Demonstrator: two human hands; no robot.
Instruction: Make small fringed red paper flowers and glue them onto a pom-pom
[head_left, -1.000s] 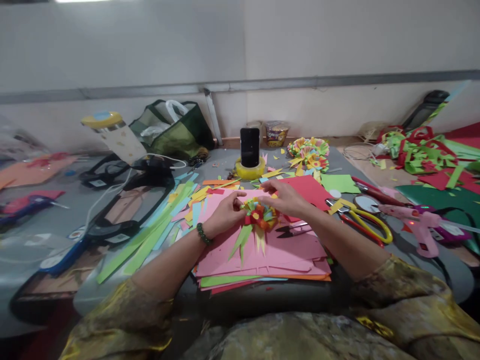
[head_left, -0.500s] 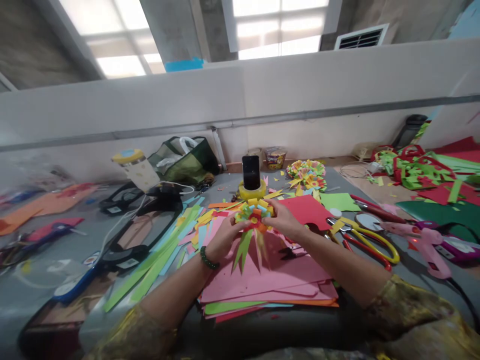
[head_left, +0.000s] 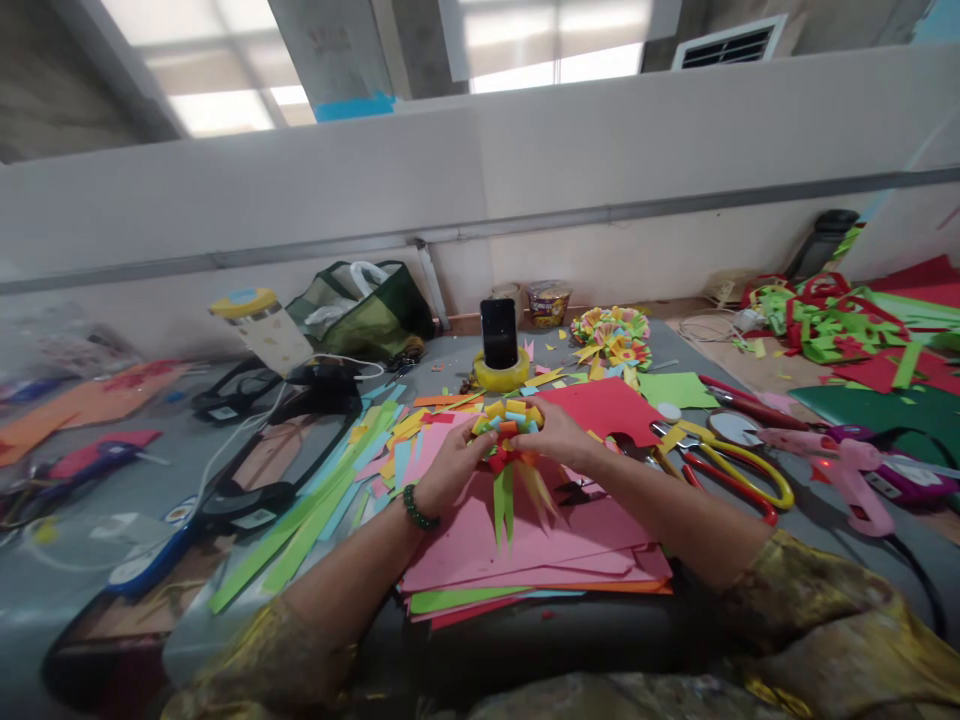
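Between my two hands is a paper flower (head_left: pixel 513 412) of yellow, light blue, green and red loops, with pointed green and yellow paper tails hanging from it. My left hand (head_left: pixel 455 462) grips its left side, thumb toward the middle. On the right side, my right hand (head_left: pixel 564 436) has its fingers curled round the edge. Both hands hide part of the flower. Below it lies a stack of pink paper sheets (head_left: pixel 487 545), with green, red and orange sheets at the bottom. Just behind stands a phone (head_left: pixel 499 334) propped in a yellow tape roll (head_left: pixel 501 372).
Yellow-handled scissors (head_left: pixel 750 470), red-handled pliers and a pink glue gun (head_left: pixel 847 465) lie at the right. Green paper strips (head_left: pixel 322 500) and scraps spread at the left. Finished paper flowers (head_left: pixel 611 335) sit behind, and a noodle cup (head_left: pixel 549 303) stands by the wall.
The paper flower has turned in my hands: its green tail, earlier slanting left, now hangs nearly straight down. Both hands still hold it. The view has shifted slightly.
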